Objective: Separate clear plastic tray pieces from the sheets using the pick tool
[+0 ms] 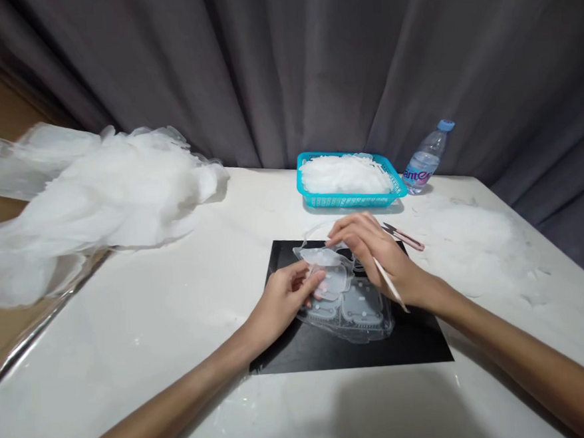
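Observation:
A clear plastic sheet (351, 308) with several rounded moulded shapes lies on a black mat (420, 340) in the middle of the white table. My left hand (285, 299) is closed on the sheet's left edge, thumb and fingers pinching it. My right hand (368, 243) is closed round a thin white stick (389, 282) that slants down past my wrist, while its fingertips pinch the top of the sheet, where a thin clear film lifts up.
A turquoise basket (392, 186) full of white film pieces stands behind the mat. A water bottle (425, 159) stands right of it. Small pink snips (404, 236) lie near the mat's far right corner. A heap of white film (95, 199) covers the left; scraps (474, 246) lie at the right.

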`<state>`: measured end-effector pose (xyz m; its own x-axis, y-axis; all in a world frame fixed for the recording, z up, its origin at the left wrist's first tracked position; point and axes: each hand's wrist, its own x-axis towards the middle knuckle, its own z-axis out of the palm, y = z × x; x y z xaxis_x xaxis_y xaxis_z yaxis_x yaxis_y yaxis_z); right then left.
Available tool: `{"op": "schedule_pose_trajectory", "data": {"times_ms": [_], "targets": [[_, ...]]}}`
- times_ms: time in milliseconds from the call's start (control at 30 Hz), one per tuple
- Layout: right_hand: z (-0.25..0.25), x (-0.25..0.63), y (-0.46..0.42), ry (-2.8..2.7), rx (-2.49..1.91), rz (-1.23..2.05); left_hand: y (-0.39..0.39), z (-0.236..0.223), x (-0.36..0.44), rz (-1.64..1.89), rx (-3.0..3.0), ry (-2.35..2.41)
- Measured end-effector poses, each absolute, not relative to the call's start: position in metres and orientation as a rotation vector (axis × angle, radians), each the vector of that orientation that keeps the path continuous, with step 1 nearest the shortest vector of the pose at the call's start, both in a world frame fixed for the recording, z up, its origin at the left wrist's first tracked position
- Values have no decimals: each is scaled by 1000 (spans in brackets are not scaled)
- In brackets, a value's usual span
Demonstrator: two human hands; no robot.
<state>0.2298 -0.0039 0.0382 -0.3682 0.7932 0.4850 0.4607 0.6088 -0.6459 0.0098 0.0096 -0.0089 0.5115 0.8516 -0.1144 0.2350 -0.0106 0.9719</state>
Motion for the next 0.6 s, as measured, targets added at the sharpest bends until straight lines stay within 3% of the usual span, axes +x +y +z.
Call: {"op": "schedule_pose_trajectory", "data": {"times_ms": [200, 400, 600], "targets": [[32, 210, 32, -2573, -1059, 464, 5, -14, 10, 690, 1593, 991], [20, 225, 55, -2367, -953, 763, 4, -12, 10, 690, 1461, 976], [5, 237, 65, -2208, -1356, 28, 5, -17, 11, 718, 1446, 1045]]}}
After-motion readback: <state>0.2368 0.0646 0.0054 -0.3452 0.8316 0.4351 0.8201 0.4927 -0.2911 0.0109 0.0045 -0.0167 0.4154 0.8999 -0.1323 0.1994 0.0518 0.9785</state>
